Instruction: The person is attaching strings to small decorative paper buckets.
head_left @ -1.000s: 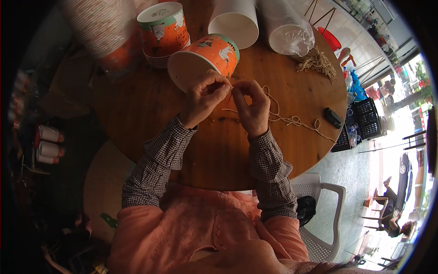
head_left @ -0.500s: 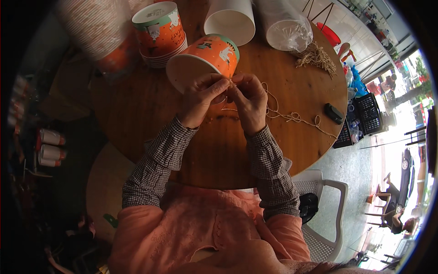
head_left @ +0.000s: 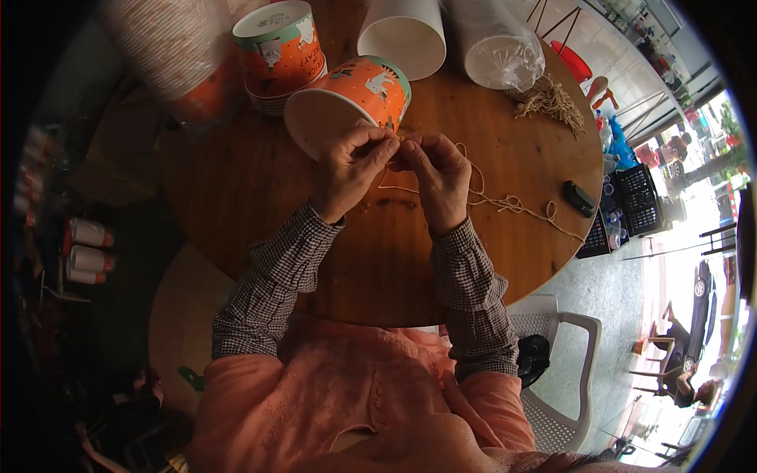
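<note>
An orange paper bucket [head_left: 368,82] with a green band and white figures lies tilted on its side, its white mouth toward me on the left. Just in front of its side, my left hand [head_left: 352,168] is closed in a pinch, thumb against fingers. My right hand [head_left: 443,177] pinches beside it, the fingertips of both hands nearly touching. Between them they hold a thin beige string [head_left: 509,203], whose loose length curls across the table to the right. The exact spot where the fingers grip it is mostly hidden.
Upright orange buckets [head_left: 280,59] are stacked behind, beside a tall plastic-wrapped stack [head_left: 169,59]. A white bucket [head_left: 402,43], a wrapped white roll of cups [head_left: 501,51], a bundle of strings [head_left: 552,106] and a black object [head_left: 578,198] lie on the round wooden table [head_left: 378,268].
My fingertips have drawn slightly apart, the right hand shifting a little to the right. The bucket has shifted slightly left, and the view has moved a bit.
</note>
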`<state>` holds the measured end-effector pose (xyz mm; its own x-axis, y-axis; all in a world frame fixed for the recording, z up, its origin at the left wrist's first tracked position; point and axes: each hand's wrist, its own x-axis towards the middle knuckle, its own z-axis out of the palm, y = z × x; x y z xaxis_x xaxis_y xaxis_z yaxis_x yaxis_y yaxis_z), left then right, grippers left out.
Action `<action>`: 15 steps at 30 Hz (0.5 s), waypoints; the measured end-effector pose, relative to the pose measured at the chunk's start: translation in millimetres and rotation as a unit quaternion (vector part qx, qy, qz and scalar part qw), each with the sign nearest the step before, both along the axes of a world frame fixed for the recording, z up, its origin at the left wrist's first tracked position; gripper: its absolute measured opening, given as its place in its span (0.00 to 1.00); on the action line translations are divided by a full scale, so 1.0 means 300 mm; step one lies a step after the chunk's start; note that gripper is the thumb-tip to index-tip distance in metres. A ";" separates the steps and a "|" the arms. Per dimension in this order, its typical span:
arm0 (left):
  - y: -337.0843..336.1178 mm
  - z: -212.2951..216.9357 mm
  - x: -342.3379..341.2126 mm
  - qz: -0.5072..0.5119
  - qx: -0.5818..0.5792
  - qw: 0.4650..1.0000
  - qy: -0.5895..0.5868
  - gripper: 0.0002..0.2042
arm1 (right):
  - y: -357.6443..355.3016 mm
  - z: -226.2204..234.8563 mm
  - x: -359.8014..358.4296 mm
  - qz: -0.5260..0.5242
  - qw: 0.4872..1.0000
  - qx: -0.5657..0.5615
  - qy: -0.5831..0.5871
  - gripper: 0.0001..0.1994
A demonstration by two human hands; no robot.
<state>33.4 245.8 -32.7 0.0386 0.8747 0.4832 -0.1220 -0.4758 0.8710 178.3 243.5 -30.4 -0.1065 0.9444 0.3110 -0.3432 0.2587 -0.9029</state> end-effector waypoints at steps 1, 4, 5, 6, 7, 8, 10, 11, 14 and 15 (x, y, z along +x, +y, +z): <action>0.000 0.002 -0.003 -0.007 -0.010 1.000 0.000 0.06 | 0.000 -0.001 -0.003 0.001 1.000 0.000 0.000 0.06; 0.020 0.007 -0.026 0.018 0.074 0.993 0.091 0.05 | 0.004 -0.010 -0.008 0.002 0.999 -0.016 0.040 0.06; 0.024 0.008 -0.029 0.018 0.074 0.993 0.091 0.05 | 0.005 -0.013 -0.007 0.008 0.999 -0.034 0.035 0.06; 0.026 0.010 -0.032 0.037 0.106 0.988 0.105 0.04 | 0.006 -0.015 -0.006 0.014 0.998 -0.053 0.030 0.06; 0.027 0.011 -0.033 0.055 0.137 0.982 0.118 0.04 | 0.003 -0.014 -0.006 0.014 0.998 -0.053 0.030 0.06; 0.024 0.013 -0.028 0.055 0.137 0.982 0.118 0.04 | 0.000 -0.014 -0.006 0.030 0.995 -0.083 0.036 0.06; 0.016 0.018 -0.016 0.040 0.097 0.993 0.044 0.04 | -0.007 -0.008 -0.007 0.046 0.992 -0.112 0.042 0.06; 0.019 0.014 -0.018 0.041 0.097 0.993 0.045 0.04 | -0.012 0.002 -0.010 0.061 0.989 -0.127 0.034 0.06; 0.026 0.003 -0.029 0.066 0.118 0.989 0.053 0.04 | -0.015 -0.001 -0.019 0.076 0.988 -0.133 0.016 0.06; 0.025 0.002 -0.033 0.059 0.104 0.992 0.038 0.04 | -0.015 -0.005 -0.022 0.077 0.989 -0.125 0.008 0.07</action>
